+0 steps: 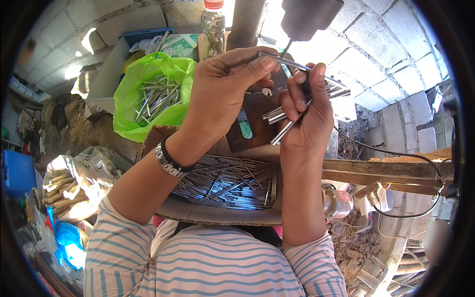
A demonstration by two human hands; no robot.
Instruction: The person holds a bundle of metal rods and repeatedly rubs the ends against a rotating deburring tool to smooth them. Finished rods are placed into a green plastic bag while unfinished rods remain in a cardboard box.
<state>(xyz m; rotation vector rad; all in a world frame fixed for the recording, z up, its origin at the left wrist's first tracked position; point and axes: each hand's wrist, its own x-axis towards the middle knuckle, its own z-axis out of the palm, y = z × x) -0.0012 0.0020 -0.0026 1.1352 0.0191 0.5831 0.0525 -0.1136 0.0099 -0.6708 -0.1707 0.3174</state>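
Note:
My left hand [225, 86] pinches one end of a thin metal rod [292, 63] between thumb and fingertips. The rod slants down to the right, and its other end passes by the fingers of my right hand [311, 116]. Several more metal rods [283, 132] are gripped in that right hand, sticking out on both sides of it. Just above the pinched rod hangs a drill chuck [310, 19] with a thin drill bit [287, 47]; whether bit and rod touch, I cannot tell. Below my hands, a cardboard box [222, 217] holds many loose metal rods [222, 183].
A bright green plastic bag [129, 129] with more rods stands left of my hands. Behind are a bottle with a red cap [213, 24] and the drill's metal column [246, 24]. A brown plate [255, 136] lies under the drill. A wooden beam [386, 173] and black cable [391, 146] run right.

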